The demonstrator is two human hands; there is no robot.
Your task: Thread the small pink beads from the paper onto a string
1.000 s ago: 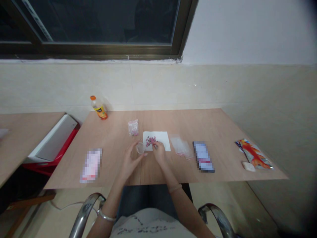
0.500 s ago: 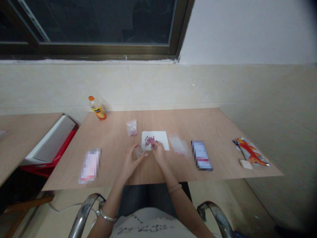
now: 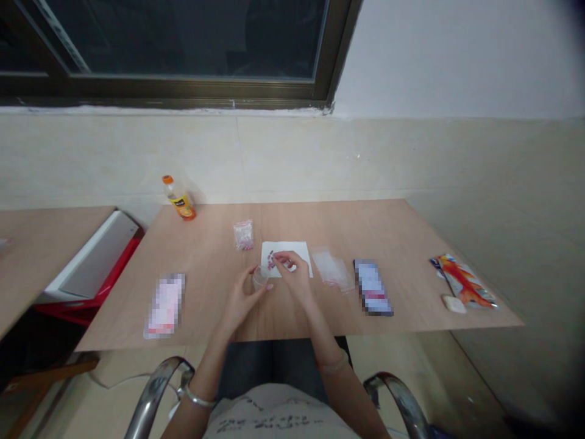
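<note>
My left hand is wrapped round a small clear round container, keeping it near the lower left corner of a white sheet of paper. On the paper lies a heap of small pink and dark beads, partly covered by my right hand. The right thumb and fingertips are drawn together over the heap; what is between them, if anything, is too small to make out.
Behind the paper stands a small bag of beads. Clear plastic bags and a phone lie to the right, another phone to the left. Farther off are a juice bottle, an orange packet and a white lump.
My right hand has shifted slightly up and left over the beads, hiding more of them. The left hand and container have hardly moved.
</note>
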